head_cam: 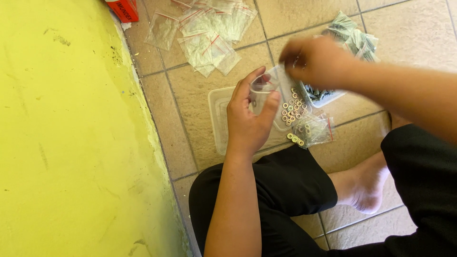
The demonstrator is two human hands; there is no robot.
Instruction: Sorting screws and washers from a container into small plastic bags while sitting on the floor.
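A bare foot [364, 188] rests on the tile floor [190, 95] at the near right, between black-trousered legs. The left hand [248, 116] pinches a small clear bag [263, 90] between thumb and fingers, above a clear tray [219, 119]. Just right of it lie gold washers [294, 108] and a filled bag [314, 129]. Farther right, the right hand [314, 59] is blurred, fingers curled; whether it holds anything cannot be told. Empty bags [209, 33] lie far left, beside a yellow wall [62, 128].

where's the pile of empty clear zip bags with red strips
In the head view, the pile of empty clear zip bags with red strips lies on the tan tiled floor, top centre, beyond the left hand.
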